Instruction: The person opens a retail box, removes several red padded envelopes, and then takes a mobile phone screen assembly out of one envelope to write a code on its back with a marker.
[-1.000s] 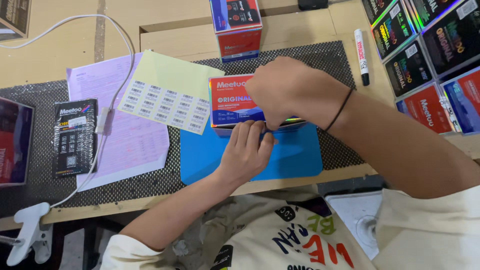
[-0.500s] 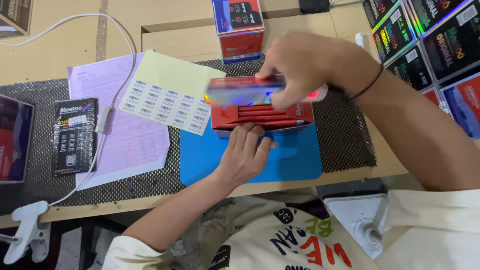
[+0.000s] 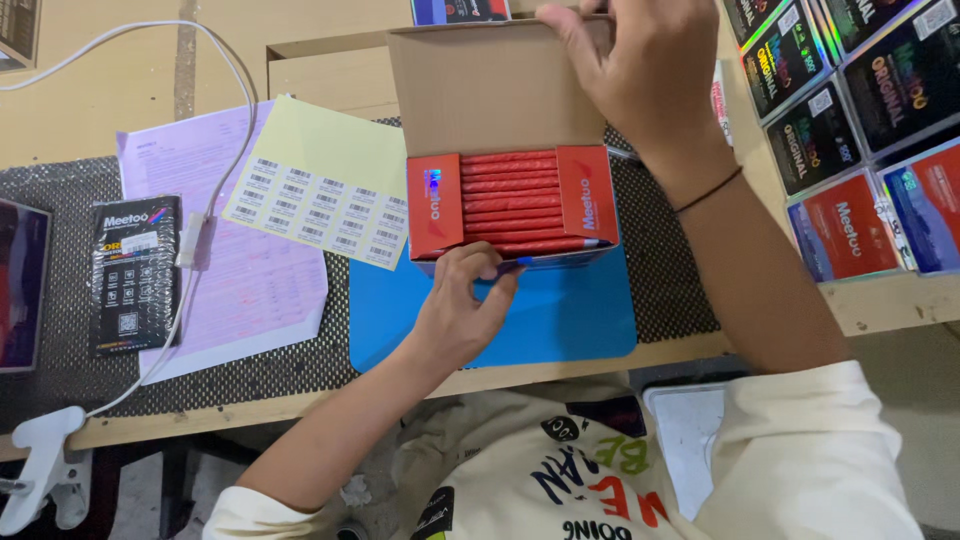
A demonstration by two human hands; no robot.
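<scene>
Open red box (image 3: pixel 512 205), lid up

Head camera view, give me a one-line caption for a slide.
Right hand lifts the cardboard lid of a red box of red sticks while the left hand steadies its front on a blue mat.

Looks like a packing/labelling station in a small stockroom or workshop. Wooden desk (image 3: pixel 600 365) w/ black mesh mat (image 3: pixel 300 365) and blue pad (image 3: pixel 560 320) on top. Sheet of barcode stickers (image 3: pixel 320 190) lies over a printed pink form (image 3: pixel 250 270). Rows of identical boxed goods (image 3: pixel 850 110) stacked at right, more boxes (image 3: pixel 460 10) at the back. White cable (image 3: pixel 215 130) and clamp (image 3: pixel 40 465) at left.
</scene>
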